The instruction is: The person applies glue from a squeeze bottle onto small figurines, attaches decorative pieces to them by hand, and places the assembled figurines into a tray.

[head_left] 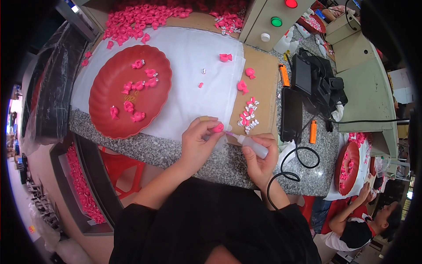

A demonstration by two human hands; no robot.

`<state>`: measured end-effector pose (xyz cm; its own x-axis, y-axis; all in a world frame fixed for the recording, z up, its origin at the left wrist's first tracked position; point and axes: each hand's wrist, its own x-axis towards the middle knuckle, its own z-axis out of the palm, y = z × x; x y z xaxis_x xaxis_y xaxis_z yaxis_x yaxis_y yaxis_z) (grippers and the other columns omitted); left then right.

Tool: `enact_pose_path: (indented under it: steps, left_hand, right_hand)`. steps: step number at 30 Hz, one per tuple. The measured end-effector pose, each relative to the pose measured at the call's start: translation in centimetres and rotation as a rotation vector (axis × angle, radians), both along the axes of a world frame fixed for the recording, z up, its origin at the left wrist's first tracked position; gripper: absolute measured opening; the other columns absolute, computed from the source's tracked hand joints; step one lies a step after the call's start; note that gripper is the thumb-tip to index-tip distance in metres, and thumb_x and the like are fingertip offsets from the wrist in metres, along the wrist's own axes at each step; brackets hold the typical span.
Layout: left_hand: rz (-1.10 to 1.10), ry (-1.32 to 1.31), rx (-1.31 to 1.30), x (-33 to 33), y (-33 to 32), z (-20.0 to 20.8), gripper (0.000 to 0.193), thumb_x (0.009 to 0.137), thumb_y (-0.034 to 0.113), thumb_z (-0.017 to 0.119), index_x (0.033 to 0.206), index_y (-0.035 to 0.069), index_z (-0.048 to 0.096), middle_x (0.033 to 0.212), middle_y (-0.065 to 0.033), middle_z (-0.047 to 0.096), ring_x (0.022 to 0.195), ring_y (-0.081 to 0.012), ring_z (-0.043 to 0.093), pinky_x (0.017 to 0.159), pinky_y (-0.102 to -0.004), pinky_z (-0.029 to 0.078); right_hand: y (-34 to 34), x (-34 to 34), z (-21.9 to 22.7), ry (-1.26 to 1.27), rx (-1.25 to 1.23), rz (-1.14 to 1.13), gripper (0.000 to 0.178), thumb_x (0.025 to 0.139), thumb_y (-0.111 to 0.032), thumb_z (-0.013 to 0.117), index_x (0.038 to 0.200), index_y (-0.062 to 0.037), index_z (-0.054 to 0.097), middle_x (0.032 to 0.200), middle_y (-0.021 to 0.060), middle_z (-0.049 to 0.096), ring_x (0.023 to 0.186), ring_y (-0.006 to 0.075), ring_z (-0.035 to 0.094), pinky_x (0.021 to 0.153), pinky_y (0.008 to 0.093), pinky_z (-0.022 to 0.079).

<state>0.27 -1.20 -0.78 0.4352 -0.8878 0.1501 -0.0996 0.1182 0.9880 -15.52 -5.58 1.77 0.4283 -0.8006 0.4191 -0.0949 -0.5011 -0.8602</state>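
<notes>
Between the fingertips of my left hand (198,141) is a small pink plastic piece (218,128), rounded in shape. My right hand (260,159) grips a translucent squeeze bottle (254,146), its thin nozzle pointing left and close to the pink piece; whether the tip touches it I cannot tell. Beyond my hands, a white cloth (189,66) covers the work surface. On brown cardboard (263,88) lie several small pink-and-white parts (249,115) and a few larger pink pieces (242,87). To the left, a red scalloped plate (151,103) holds several pink pieces with white bits on them.
A heap of pink pieces (145,15) fills the back. Right of the cardboard are an orange lighter (284,75), another orange lighter (313,132), a black device (303,79) and a looping black cable (285,175). A co-worker (351,220) sits at the right near another red plate (347,169).
</notes>
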Motion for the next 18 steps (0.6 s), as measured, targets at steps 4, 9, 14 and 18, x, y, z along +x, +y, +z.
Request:
enact_pose_path:
  steps: [4, 9, 14, 18]
  left_hand:
    - [0.027, 0.011, -0.022, -0.11, -0.04, 0.13, 0.017, 0.071, -0.006, 0.061, 0.087, -0.001, 0.057, 0.095, -0.0098, 0.053, 0.072, -0.0131, 0.058, 0.064, -0.0217, 0.049]
    - [0.027, -0.012, -0.008, -0.02, -0.02, -0.07, 0.019, 0.071, -0.006, 0.061, 0.088, 0.0, 0.057, 0.096, -0.01, 0.053, 0.071, -0.0124, 0.057, 0.063, -0.0214, 0.049]
    - [0.022, -0.004, -0.013, 0.03, 0.0, -0.17, 0.02, 0.07, -0.006, 0.062, 0.089, 0.0, 0.057, 0.096, -0.0098, 0.053, 0.072, -0.012, 0.057, 0.063, -0.0216, 0.049]
    - [0.017, -0.007, 0.013, 0.08, 0.0, -0.13, 0.02, 0.07, -0.006, 0.062, 0.088, -0.001, 0.056, 0.096, -0.0098, 0.053, 0.072, -0.0119, 0.057, 0.063, -0.0216, 0.049]
  right_hand:
    - [-0.01, -0.13, -0.47, 0.003, -0.027, 0.01, 0.027, 0.075, -0.004, 0.062, 0.094, 0.0005, 0.044, 0.088, 0.0143, 0.05, 0.075, 0.0201, 0.052, 0.064, 0.0264, 0.043]
    - [-0.17, -0.07, -0.33, 0.007, -0.032, -0.007, 0.027, 0.074, -0.004, 0.063, 0.093, 0.0007, 0.044, 0.087, 0.0146, 0.051, 0.074, 0.0211, 0.052, 0.064, 0.0271, 0.043]
    - [-0.12, -0.06, -0.3, 0.018, -0.05, 0.005, 0.027, 0.074, -0.004, 0.063, 0.093, 0.0006, 0.044, 0.087, 0.0144, 0.05, 0.074, 0.0205, 0.052, 0.064, 0.0269, 0.043]
    - [-0.21, -0.04, -0.23, 0.013, -0.04, 0.0, 0.027, 0.074, -0.005, 0.062, 0.093, 0.0005, 0.044, 0.087, 0.0143, 0.05, 0.075, 0.0203, 0.052, 0.065, 0.0267, 0.043]
